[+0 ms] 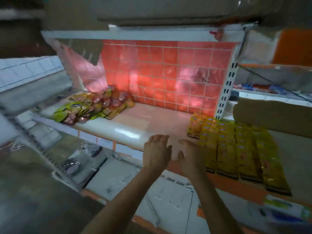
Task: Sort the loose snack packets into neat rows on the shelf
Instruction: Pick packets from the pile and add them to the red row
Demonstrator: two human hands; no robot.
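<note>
While over the shelf (128,130), my left hand (156,152) and right hand (190,157) slack, empty, loose packets (94,107) well leftward.

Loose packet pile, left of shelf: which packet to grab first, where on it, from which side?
Take the yellowish packet at the loose pile's right edge. It seems to lie tilted on its neighbours with its lower end on bare shelf, so pinch that free end, coming from the front right. The tiled wall blocks the back. The open left hand looks nearer.
</note>
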